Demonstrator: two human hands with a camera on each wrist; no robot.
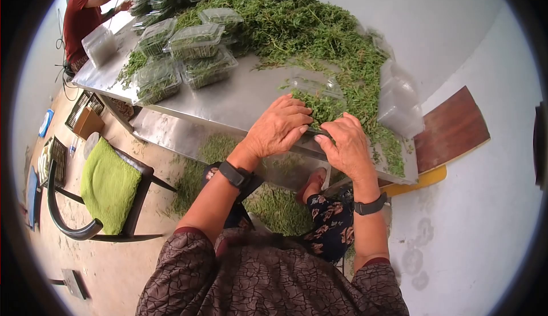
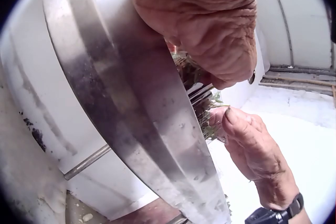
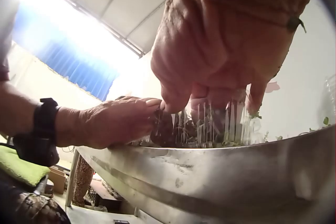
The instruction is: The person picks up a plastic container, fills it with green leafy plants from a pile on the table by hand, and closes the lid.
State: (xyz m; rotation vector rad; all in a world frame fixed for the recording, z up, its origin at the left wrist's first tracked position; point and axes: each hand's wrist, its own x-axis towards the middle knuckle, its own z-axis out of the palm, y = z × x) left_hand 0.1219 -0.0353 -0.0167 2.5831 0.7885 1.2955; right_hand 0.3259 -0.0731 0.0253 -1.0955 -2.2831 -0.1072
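Note:
A clear plastic clamshell box (image 1: 321, 106) filled with leafy green stems sits at the front edge of the metal table, its lid raised on the far side. My left hand (image 1: 278, 125) holds its near left corner, fingers over the greens and thumb at the front. At the near right, my right hand (image 1: 347, 148) grips the rim with bent fingers, thumb in front. Ribbed clear walls of the box show below the right hand (image 3: 220, 50) in the right wrist view. The left palm (image 2: 205, 29) hides part of the box in the left wrist view.
A large heap of greens (image 1: 285, 16) covers the back of the table (image 1: 257, 90). Filled clamshells (image 1: 197, 41) stand stacked at left, nested unfilled boxes (image 1: 399, 102) at right. Behind to the left are a chair with a green cushion (image 1: 108, 185) and another person (image 1: 85, 16).

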